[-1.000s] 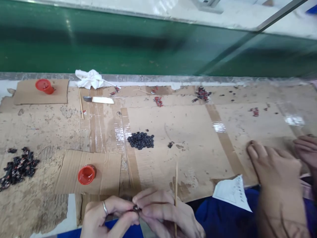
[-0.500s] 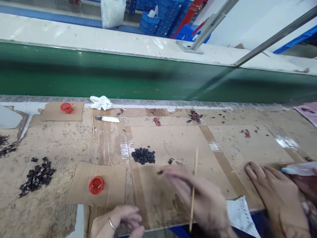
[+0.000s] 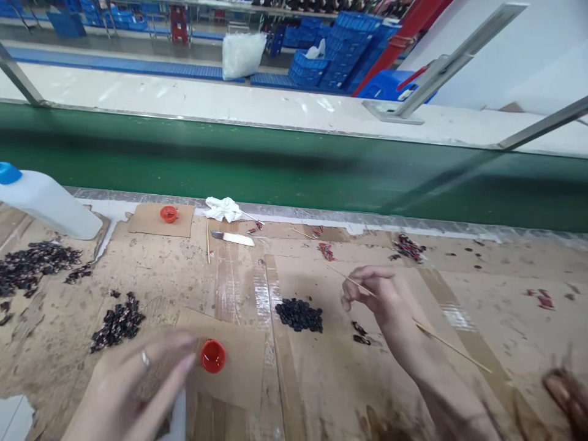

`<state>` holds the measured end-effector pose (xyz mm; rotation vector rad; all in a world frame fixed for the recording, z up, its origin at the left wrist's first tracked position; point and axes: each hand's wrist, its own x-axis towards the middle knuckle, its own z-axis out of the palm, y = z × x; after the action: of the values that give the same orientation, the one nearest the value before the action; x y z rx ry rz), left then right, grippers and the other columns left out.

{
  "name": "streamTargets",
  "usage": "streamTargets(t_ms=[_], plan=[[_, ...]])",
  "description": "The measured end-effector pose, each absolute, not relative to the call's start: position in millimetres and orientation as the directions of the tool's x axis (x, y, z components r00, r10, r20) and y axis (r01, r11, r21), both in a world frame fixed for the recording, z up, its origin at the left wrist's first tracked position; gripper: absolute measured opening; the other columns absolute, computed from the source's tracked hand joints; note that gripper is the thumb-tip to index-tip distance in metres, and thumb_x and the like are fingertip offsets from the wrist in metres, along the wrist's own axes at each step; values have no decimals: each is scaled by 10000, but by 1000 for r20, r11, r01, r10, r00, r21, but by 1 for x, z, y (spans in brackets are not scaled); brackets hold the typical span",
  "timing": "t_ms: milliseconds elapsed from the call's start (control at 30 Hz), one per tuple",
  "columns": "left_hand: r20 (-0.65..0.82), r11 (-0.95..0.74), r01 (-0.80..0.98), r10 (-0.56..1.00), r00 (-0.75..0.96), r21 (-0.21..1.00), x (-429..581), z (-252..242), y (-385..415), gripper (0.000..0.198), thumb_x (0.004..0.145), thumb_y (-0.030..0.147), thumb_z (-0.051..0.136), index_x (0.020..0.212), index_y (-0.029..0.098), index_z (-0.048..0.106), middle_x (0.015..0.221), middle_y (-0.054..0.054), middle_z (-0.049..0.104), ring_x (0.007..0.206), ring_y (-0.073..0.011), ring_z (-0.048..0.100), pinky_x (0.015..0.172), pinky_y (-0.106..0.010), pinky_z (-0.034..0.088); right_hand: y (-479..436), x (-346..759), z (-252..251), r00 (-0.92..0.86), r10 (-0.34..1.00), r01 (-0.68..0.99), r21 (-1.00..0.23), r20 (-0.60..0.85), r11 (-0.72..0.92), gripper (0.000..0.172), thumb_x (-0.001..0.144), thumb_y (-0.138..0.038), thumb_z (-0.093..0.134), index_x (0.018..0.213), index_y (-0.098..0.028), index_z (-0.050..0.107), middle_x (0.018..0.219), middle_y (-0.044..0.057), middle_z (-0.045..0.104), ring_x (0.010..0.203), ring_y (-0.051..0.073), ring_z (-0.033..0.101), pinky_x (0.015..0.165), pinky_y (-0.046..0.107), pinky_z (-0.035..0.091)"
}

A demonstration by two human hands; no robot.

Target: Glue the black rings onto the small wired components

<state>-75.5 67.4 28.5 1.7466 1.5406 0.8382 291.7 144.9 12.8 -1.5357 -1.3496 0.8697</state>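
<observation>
My right hand (image 3: 383, 300) is raised over the cardboard with curled fingers. A thin wooden stick (image 3: 452, 346) runs through its grip, the tip pointing up and left. Beneath the hand, small dark pieces (image 3: 361, 334) lie on the board. To its left is a heap of round black discs (image 3: 299, 315). Smeared by motion, my left hand (image 3: 133, 386) has thumb and index finger apart and a ring on one finger. It hovers left of a red cup (image 3: 212, 356) with liquid inside, between that cup and a pile of dark shiny pieces (image 3: 118, 321).
A larger dark pile (image 3: 37, 263) and a blue-capped white jug (image 3: 50, 202) stand at left. Farther back are another red cup (image 3: 168, 213), a knife (image 3: 233, 238), crumpled tissue (image 3: 223, 209) and red bits (image 3: 326, 251). Beyond runs a green belt (image 3: 275, 168). A blurred dark shape (image 3: 569, 392) shows at lower right.
The view has swung left and up. My right hand has risen away from the board, and a second dark piece now lies beside the first. My left hand has moved left and lifted.
</observation>
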Motion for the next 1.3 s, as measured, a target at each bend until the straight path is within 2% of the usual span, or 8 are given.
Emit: streamTargets(t_ms=[100, 267, 400, 533, 833, 1000, 1133, 1300], plan=[[0, -122, 760, 987, 158, 639, -84, 35, 114, 232, 1016, 388, 545, 1186, 390, 703, 1278, 24, 824, 1199, -249, 781, 1005, -439, 655, 174, 269, 15, 71, 997, 307, -952, 33, 9, 461, 856, -702, 739, 886, -284, 547, 773, 6, 662, 632, 197, 646, 623, 373, 609], [-79, -117, 875, 982, 174, 471, -61, 23, 181, 287, 1093, 345, 422, 1016, 259, 684, 1005, 3, 812, 942, -203, 781, 864, -349, 608, 211, 237, 21, -110, 994, 318, -948, -18, 18, 371, 840, -588, 831, 856, -235, 716, 922, 68, 765, 919, 244, 755, 883, 398, 650], [-149, -83, 935, 979, 142, 345, -30, 3, 216, 279, 1078, 375, 520, 980, 180, 694, 1013, -58, 775, 948, -243, 762, 879, -428, 623, 233, 223, 15, -186, 983, 325, -944, -12, 49, 301, 892, -542, 792, 944, -245, 777, 1044, 70, 797, 1033, 255, 760, 969, 416, 634], [-254, -18, 962, 963, 90, 272, -14, 0, 237, 271, 997, 417, 705, 1125, 179, 700, 1115, -44, 768, 976, -209, 750, 887, -448, 651, 256, 220, 0, -234, 972, 337, -940, -19, 63, 335, 960, -542, 705, 1062, -235, 791, 1123, 90, 803, 1012, 250, 763, 926, 423, 645], [-360, 56, 976, 933, 24, 211, -44, 18, 220, 242, 981, 197, 539, 760, 237, 629, 663, -18, 724, 633, -252, 734, 577, -342, 441, 291, 223, -8, -288, 957, 389, -917, -31, 88, 311, 969, -533, 699, 1084, -258, 787, 1184, 81, 793, 1113, 276, 746, 971, 429, 618], [-284, 9, 982, 958, 47, 191, -58, 2, 202, 255, 981, 325, 529, 739, 270, 587, 649, -16, 684, 564, -248, 692, 524, -350, 417, 302, 227, -15, -329, 943, 474, -871, -45, 124, 315, 991, -540, 651, 1064, -270, 797, 1156, 77, 799, 1042, 265, 750, 814, 373, 622], [-62, -85, 972, 993, 101, 221, -67, 3, 203, 298, 1023, 372, 440, 766, 285, 561, 619, 1, 642, 509, -212, 624, 492, -356, 447, 306, 227, -18, -361, 933, 459, -870, 5, 182, 284, 1003, -523, 649, 1049, -288, 801, 1104, 73, 791, 989, 247, 740, 717, 332, 609], [56, -310, 915, 950, 306, 257, -58, 0, 250, 225, 1035, 208, 475, 1207, 225, 621, 1133, -74, 761, 1026, -264, 730, 820, -378, 612, 306, 226, -11, -323, 946, 366, -922, 0, 125, 282, 943, -542, 737, 983, -280, 831, 1040, 78, 796, 948, 228, 745, 795, 348, 629]])
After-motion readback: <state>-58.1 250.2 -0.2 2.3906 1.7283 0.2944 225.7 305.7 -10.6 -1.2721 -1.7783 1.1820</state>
